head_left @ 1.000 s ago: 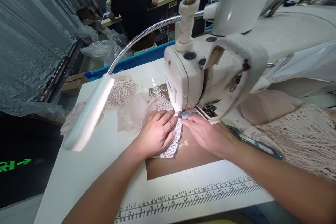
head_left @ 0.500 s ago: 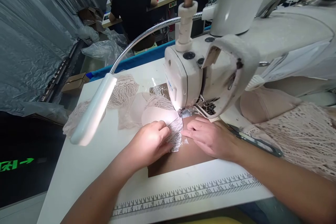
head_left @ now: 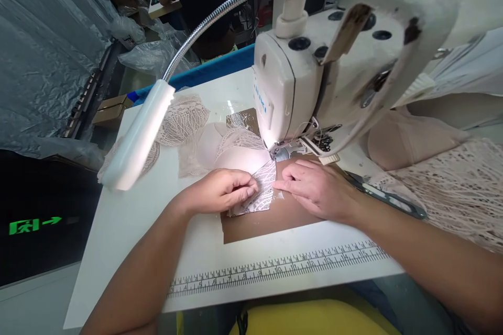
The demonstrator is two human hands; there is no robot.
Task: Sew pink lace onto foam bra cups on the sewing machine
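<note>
The white sewing machine (head_left: 291,84) stands over the table, its needle area right above a pale lace piece (head_left: 262,188). That lace lies on a brown sheet (head_left: 251,227) and joins a smooth beige cup (head_left: 239,159) on the left. My left hand (head_left: 226,190) pinches the lace's left edge between thumb and fingers. My right hand (head_left: 314,188) rests on the brown sheet, its index fingertip at the right edge of the lace; its fingers are somewhat spread and hold nothing.
A lamp (head_left: 139,138) on a flexible metal arm hangs at left over lace pieces (head_left: 183,120). Dark-handled scissors or snips (head_left: 387,199) lie right of my right hand, beside more lace fabric (head_left: 451,183). A ruler strip (head_left: 275,272) runs along the front edge. A person (head_left: 196,0) sits beyond.
My left hand has shifted left along the lace, uncovering more of it, and its fingers are bent in a pinch. My right hand stays beside the lace. The view has moved closer to the machine.
</note>
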